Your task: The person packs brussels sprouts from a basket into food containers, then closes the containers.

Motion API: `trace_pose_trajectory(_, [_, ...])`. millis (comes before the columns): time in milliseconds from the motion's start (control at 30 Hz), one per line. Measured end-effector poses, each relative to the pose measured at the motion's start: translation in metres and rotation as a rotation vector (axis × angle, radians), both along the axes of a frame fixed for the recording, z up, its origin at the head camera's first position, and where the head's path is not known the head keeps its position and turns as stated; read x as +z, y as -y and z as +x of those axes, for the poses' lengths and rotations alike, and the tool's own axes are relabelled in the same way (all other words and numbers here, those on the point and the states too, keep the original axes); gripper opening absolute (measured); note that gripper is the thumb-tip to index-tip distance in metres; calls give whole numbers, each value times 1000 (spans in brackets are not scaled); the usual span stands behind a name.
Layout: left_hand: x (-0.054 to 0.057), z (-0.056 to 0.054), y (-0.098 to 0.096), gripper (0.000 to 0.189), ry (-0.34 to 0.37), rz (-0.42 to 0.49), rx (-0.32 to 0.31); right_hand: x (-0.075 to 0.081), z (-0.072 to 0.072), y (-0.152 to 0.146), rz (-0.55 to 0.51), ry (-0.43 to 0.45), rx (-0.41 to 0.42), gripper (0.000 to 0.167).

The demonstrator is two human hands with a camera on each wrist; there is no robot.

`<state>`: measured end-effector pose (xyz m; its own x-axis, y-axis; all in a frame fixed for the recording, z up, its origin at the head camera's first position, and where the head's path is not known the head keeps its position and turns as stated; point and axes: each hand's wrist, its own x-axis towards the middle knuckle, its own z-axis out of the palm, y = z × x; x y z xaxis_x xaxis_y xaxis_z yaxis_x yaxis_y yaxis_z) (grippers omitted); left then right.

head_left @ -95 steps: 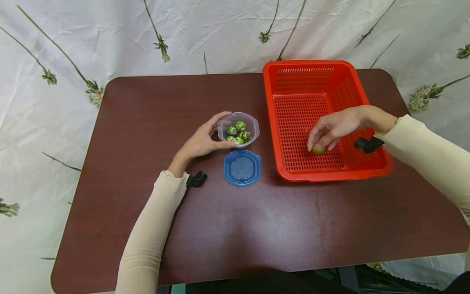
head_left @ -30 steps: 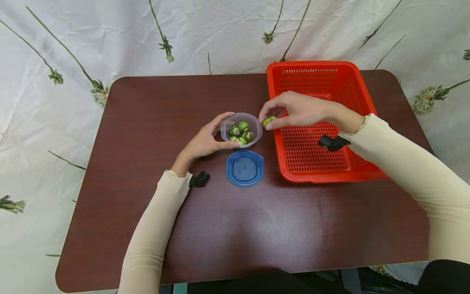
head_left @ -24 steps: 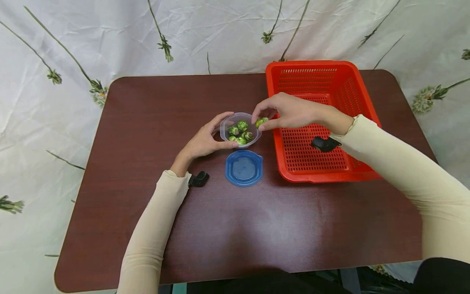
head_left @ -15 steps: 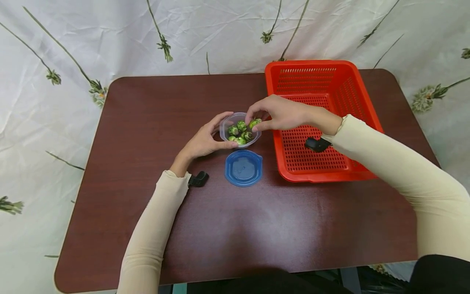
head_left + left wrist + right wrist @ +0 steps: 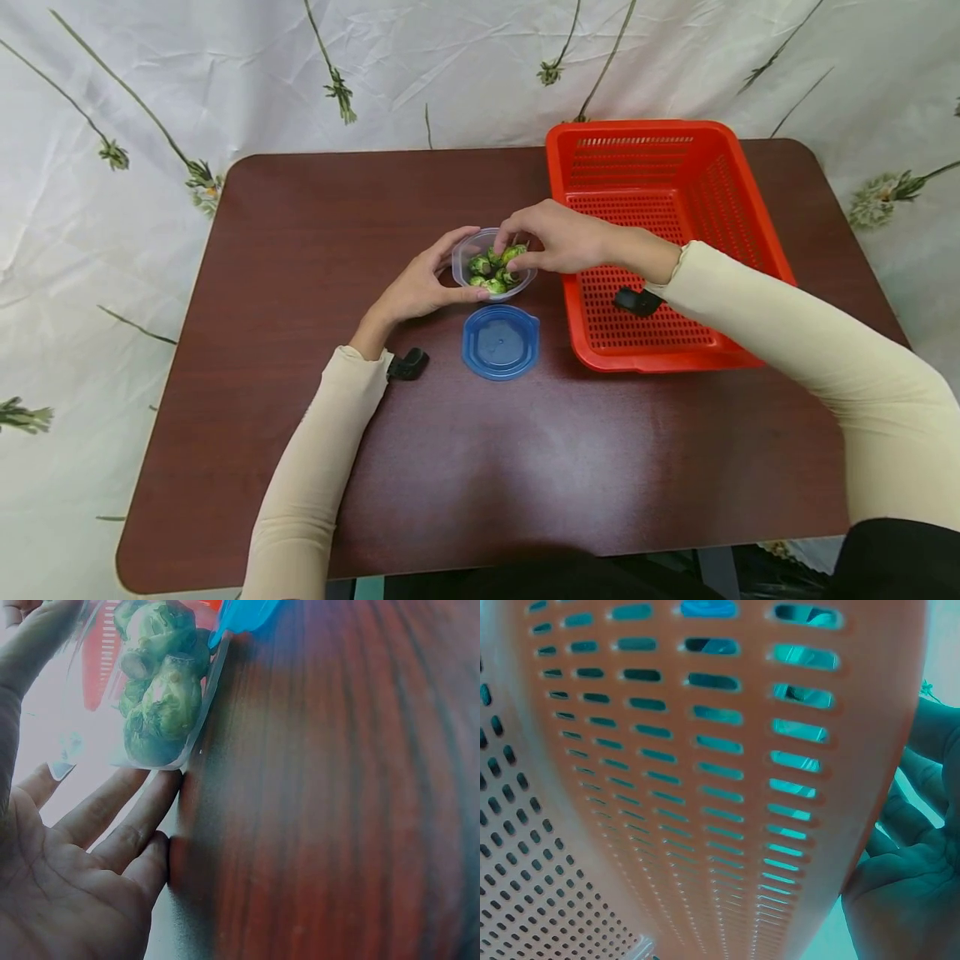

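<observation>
My left hand [image 5: 411, 287] holds a small clear plastic container [image 5: 483, 239], thumb along the near side and fingers on the far side. Inside it lie several Brussels sprouts [image 5: 480, 265], also visible through the wall in the left wrist view. My right hand [image 5: 564, 239] pinches another Brussels sprout [image 5: 513, 253] between thumb and fingertips, close over the sprouts at the container's right side. In the right wrist view that hand [image 5: 911, 874] shows partly beyond the basket wall, its fingertips and the sprout hidden.
A blue lid [image 5: 500, 342] lies flat on the brown table [image 5: 375, 208] just in front of the container. To the right stands a large red perforated basket [image 5: 600, 362], with the right forearm reaching across it. A flowered white cloth [image 5: 465, 75] hangs behind.
My right hand picked a Brussels sprout out of the red basket and carried it left over the basket's rim, then into the container's opening. The left hand stayed on the container.
</observation>
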<state>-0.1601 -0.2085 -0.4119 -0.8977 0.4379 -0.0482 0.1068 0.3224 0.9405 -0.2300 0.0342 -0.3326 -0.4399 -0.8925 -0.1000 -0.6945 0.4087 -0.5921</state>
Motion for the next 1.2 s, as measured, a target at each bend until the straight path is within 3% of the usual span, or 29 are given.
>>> trace_pose_trajectory(133, [17, 6, -4, 86, 16, 0, -9, 1, -1, -6, 8, -17, -9, 24])
trace_pose_trajectory(467, [16, 6, -5, 86, 19, 2, -1, 2, -2, -16, 17, -10, -9, 25])
trace_pose_trajectory(867, [15, 7, -6, 86, 28, -4, -6, -5, 0, -7, 29, -28, -31, 26])
trace_pose_trajectory(1200, [17, 5, -6, 86, 29, -6, 7, 7, 4, -15, 18, -57, -97, 29])
